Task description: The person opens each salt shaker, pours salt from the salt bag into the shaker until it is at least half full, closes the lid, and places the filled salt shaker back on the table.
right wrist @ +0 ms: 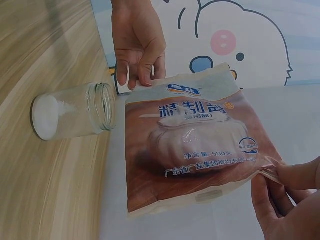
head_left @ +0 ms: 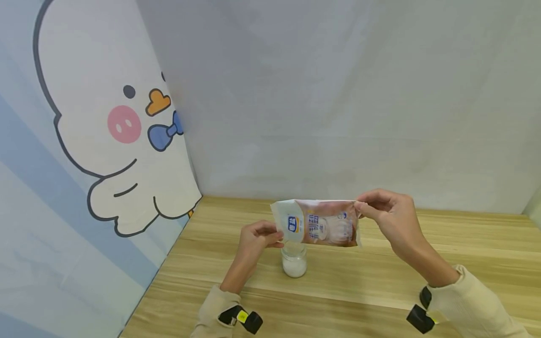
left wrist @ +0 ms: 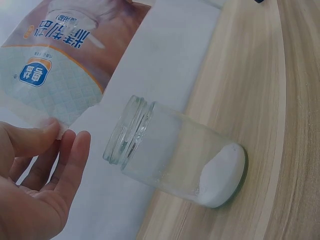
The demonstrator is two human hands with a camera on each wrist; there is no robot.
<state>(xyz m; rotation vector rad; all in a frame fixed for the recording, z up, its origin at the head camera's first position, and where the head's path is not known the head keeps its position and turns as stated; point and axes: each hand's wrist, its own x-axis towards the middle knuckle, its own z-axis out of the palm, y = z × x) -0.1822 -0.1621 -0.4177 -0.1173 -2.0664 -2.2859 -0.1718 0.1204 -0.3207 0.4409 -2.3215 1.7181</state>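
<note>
A brown and pale-green salt bag (head_left: 329,220) is held sideways above the table, its front print facing me. At its pale end, my left hand (head_left: 255,240) pinches a lower corner between thumb and fingertips. My right hand (head_left: 396,223) grips the upper corner of the brown end, and the film is creased there in the right wrist view. Just below the pale end stands an upright, lidless glass jar (head_left: 294,266). White grains, likely salt (left wrist: 222,175), lie in its bottom, piled higher on one side. Whether the bag's corner is cut cannot be seen.
The jar stands on a light wood-grain table (head_left: 359,291). A plain pale backdrop (head_left: 338,117) rises behind the table, and a cartoon-printed cloth (head_left: 93,141) borders its left side. Each sleeve carries a black wrist camera (head_left: 252,322).
</note>
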